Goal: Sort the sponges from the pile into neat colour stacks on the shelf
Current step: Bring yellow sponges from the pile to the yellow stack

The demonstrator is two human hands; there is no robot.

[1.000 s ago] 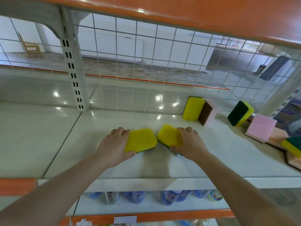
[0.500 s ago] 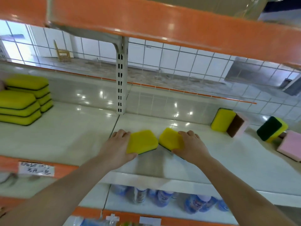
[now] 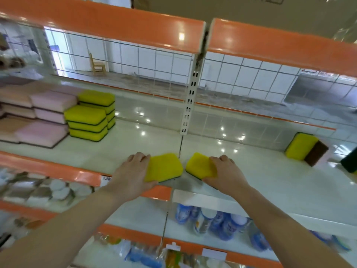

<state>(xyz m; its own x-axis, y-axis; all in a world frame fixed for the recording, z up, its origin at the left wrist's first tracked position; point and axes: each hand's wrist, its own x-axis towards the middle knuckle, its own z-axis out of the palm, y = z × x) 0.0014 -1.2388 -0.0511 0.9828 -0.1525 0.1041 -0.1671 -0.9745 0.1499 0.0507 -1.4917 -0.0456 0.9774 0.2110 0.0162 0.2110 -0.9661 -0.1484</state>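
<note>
— While the white shelf (image 3: 270, 182) filled most of the head view, what sat on it, biggest first?

— At nine o'clock stood the pink sponge stacks (image 3: 48, 115), blurred at the far edge, and just beside them, toward the centre, two yellow sponge stacks (image 3: 90, 115) with dark green undersides, one behind the other. Over at three o'clock a yellow sponge (image 3: 300, 145) stood on edge against the back grid, touching a brown-faced sponge (image 3: 316, 152) that leaned beside it. A dark green sponge (image 3: 349, 163) was cut off by the frame edge next to those.

— And the hands?

— Both were near the centre, at the shelf's front edge. The left hand (image 3: 133, 175) gripped the left yellow sponge (image 3: 164, 167), fingers curled over its far edge and thumb at its near edge. The right hand (image 3: 226, 175) gripped the right yellow sponge (image 3: 201, 165) the same way, fingers over the top. The two sponges were near each other but apart, either side of the seam under the slotted upright (image 3: 188, 105). Whether they rested on the shelf or were lifted just clear, I could not tell.

— Anything smaller?

— Blue-capped bottles (image 3: 212, 221) at six o'clock on the shelf below, and blurred packets (image 3: 38, 190) at eight o'clock.
</note>
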